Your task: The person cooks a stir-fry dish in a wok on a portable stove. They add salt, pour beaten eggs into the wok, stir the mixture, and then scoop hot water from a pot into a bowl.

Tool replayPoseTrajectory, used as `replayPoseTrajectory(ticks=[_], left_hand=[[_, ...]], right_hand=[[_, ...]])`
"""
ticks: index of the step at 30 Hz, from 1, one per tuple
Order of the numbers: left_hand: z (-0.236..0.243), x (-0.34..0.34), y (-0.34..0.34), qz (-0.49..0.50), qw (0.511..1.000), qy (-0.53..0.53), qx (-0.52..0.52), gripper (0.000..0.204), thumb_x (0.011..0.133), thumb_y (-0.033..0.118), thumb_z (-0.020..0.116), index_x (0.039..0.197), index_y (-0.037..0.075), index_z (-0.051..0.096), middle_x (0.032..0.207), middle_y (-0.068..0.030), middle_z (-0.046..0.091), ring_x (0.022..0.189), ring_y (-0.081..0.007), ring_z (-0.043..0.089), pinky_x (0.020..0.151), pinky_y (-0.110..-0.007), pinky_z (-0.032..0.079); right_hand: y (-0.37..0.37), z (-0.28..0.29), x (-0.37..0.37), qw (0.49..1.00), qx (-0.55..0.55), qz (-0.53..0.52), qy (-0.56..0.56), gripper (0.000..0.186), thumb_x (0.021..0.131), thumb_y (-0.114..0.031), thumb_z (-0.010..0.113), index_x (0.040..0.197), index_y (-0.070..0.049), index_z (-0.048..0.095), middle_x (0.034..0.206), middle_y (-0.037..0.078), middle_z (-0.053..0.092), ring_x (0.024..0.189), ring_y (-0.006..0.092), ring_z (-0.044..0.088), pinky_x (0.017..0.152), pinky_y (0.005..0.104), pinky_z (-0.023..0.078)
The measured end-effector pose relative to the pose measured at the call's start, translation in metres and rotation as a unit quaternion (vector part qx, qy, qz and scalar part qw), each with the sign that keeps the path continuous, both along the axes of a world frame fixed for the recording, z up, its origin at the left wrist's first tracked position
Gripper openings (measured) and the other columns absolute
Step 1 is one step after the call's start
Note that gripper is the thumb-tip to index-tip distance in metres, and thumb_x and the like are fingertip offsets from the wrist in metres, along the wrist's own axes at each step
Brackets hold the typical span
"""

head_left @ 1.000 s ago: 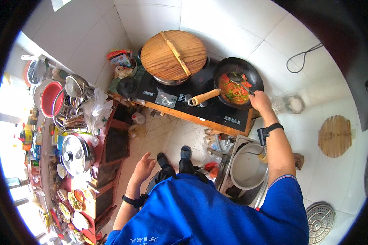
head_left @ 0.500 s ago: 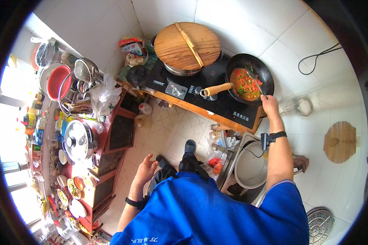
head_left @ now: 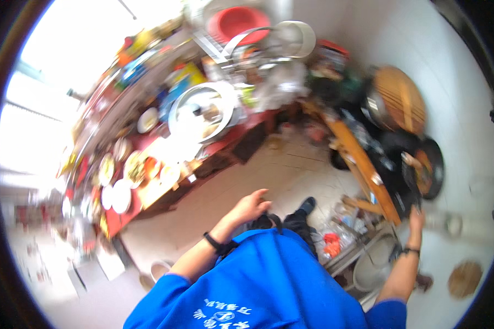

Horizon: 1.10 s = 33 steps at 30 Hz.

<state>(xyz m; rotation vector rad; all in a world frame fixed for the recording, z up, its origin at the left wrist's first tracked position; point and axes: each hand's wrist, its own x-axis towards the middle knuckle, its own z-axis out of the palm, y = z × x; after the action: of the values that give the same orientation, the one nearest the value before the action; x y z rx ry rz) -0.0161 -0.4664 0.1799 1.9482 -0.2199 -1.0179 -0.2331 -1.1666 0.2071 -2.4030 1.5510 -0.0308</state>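
In my right hand (head_left: pixel 416 219), at the right by the stove's front corner, is the handle of a long cooking utensil (head_left: pixel 412 183). It reaches to the black wok (head_left: pixel 438 167); whether it is a ladle or a spatula is blurred. Red and green food (head_left: pixel 423 174) lies in the wok, whose wooden handle (head_left: pixel 411 160) points toward the stove. My left hand (head_left: pixel 250 208) hangs over the floor in front of me, holding nothing, its fingers loosely bent and apart.
A round wooden lid (head_left: pixel 414 104) covers a pot behind the wok. On the red counter (head_left: pixel 123 219) to the left stand a glass-lidded pot (head_left: pixel 197 112) and several plates of food. A grey basin (head_left: pixel 370 268) sits below my right forearm. Plastic bags (head_left: pixel 340 238) lie near my feet.
My view has swung left toward the counter, so the stove and wok now appear farther right. My right hand keeps its hold on the utensil. The left hand has moved rightward in view.
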Motion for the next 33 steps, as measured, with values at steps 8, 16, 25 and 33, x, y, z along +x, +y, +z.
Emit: replayPoseTrajectory(ticks=[8,16,25,33], left_hand=[[-0.027,-0.015,0.045,0.131,0.982,-0.059,-0.126,0.060,0.100,0.019,0.060,0.154,0.002,0.038,0.114,-0.0117,0.076,0.110,-0.0211,0.069,0.098,-0.033,0.051],[-0.011,-0.009,0.049,0.248,0.934,0.133,-0.219,0.062,0.108,0.044,0.048,0.151,-0.001,0.041,0.133,-0.0152,0.065,0.121,-0.0220,0.063,0.103,-0.036,0.051],[0.001,-0.038,0.182,0.481,0.765,0.220,-0.367,0.059,0.106,0.043,0.052,0.150,0.005,0.043,0.143,-0.0190,0.058,0.123,-0.0295,0.062,0.100,-0.045,0.054],[-0.118,-0.018,0.310,0.615,0.755,0.209,-0.092,0.065,0.104,0.049,0.053,0.147,0.002,0.045,0.145,-0.0145,0.052,0.123,-0.0259,0.058,0.093,-0.040,0.056]], right_hand=[[0.263,0.035,0.073,0.955,-0.046,0.290,-0.048,0.049,0.091,-0.011,0.063,0.139,-0.002,0.055,0.115,0.019,0.063,0.108,0.0357,0.060,0.097,0.0458,0.048],[0.568,0.060,0.187,0.678,0.234,0.687,-0.116,0.066,0.085,-0.015,0.070,0.146,-0.005,0.049,0.141,0.021,0.052,0.131,0.0403,0.048,0.109,0.0520,0.040],[0.582,0.002,0.236,0.648,0.142,0.745,0.071,0.059,0.088,-0.029,0.074,0.139,-0.004,0.056,0.137,0.018,0.057,0.130,0.0351,0.050,0.109,0.0490,0.038],[0.683,-0.023,0.231,0.676,0.191,0.691,0.172,0.047,0.094,-0.023,0.067,0.134,0.000,0.059,0.125,0.022,0.065,0.118,0.0385,0.060,0.102,0.0467,0.049]])
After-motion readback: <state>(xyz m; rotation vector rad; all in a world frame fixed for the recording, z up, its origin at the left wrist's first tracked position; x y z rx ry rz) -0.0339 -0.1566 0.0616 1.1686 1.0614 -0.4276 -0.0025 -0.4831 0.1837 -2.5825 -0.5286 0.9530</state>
